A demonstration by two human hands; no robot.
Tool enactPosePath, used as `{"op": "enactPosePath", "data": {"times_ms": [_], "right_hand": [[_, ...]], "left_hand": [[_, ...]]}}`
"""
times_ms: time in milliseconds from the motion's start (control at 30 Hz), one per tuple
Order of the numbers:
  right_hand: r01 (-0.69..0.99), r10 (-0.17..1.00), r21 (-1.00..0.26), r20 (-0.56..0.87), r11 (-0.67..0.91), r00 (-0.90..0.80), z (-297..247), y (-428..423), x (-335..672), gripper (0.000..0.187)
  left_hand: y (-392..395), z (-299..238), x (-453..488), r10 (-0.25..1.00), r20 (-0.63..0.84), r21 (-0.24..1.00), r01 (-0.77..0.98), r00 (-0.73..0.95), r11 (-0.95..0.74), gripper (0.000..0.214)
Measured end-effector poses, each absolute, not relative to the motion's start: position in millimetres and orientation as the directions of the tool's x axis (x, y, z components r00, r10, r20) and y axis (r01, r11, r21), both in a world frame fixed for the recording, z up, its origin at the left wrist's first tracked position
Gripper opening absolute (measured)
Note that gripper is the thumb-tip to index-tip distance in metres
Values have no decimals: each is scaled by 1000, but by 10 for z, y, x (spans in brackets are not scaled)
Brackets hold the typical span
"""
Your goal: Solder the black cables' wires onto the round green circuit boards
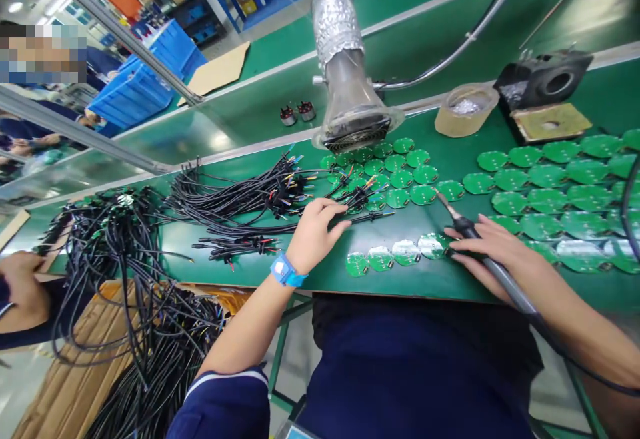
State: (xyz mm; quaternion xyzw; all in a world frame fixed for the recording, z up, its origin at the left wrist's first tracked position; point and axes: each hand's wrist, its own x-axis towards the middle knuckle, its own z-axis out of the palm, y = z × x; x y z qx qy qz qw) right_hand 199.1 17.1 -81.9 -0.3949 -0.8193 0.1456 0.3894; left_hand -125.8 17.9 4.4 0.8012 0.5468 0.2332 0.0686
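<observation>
The left hand [315,234], ringed at the wrist by a bright blue antistatic wrist strap [285,270], lies palm down with its fingers loosely together across a thin black cable lead [367,217]. The lead runs out from under the fingertips, but whether they pinch it I cannot tell. Behind that hand, a long bundle of black wires with coloured tips [240,199] stretches across the green tabletop [240,262], its far ends lying over some of the boards.

The right hand [493,252] is closed around a black-handled soldering iron [500,272], with the fingers wrapped on the grip and the thin metal tip [443,199] angled away over the tabletop. Its cord trails off past the forearm. The fingertips sit just beside the last of four round green circuit boards [433,246], which lie in a short row between the two hands. Many more of these round green boards [545,226] are laid out in overlapping rows to the right and ahead.

Farther along stand a silver foil-wrapped fume extraction duct [340,46] with a round nozzle, and a roll of tan tape [465,109]. A heap of black cables [125,259] spills over a brown cardboard sheet [75,372] at the left, beside a co-worker's hand [20,289]
</observation>
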Motion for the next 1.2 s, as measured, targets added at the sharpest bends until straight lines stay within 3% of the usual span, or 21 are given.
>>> {"op": "enactPosePath", "data": {"times_ms": [67,133,367,433,533,600,667,733,867,1200], "right_hand": [[561,708,-450,564,695,-425,-773,120,1960,16],[573,672,-392,600,719,-433,-721,60,1926,20],[578,725,-444,497,684,-477,-580,-122,1807,27],[596,736,-447,517,667,-436,-544,-147,1756,28],[548,733,-501,564,670,-380,-469,-199,1680,37],[484,729,-554,593,678,-342,-418,-257,1639,42],[411,743,-621,588,668,-319,-375,-331,1601,45],[321,758,-688,564,651,-328,-333,-410,1557,46],[168,756,-767,524,619,-392,-236,-538,1436,42],[178,774,-806,442,565,-453,-179,-630,1194,35]], "left_hand": [[196,30,-1201,888,349,337,844,299,-416,13],[244,-18,-1072,872,352,307,838,341,-452,14],[464,-149,-564,863,232,115,869,448,-482,20],[434,-69,-535,881,215,181,869,423,-461,17],[240,149,-644,921,175,517,764,347,-386,10],[40,284,-785,947,18,751,621,320,-224,10],[-168,337,-932,931,-173,852,523,321,-22,11],[-340,290,-1045,921,-258,851,520,291,74,11],[-514,59,-1139,958,-195,788,615,212,24,9],[-558,-32,-1094,972,-130,779,626,196,-22,11]]}}
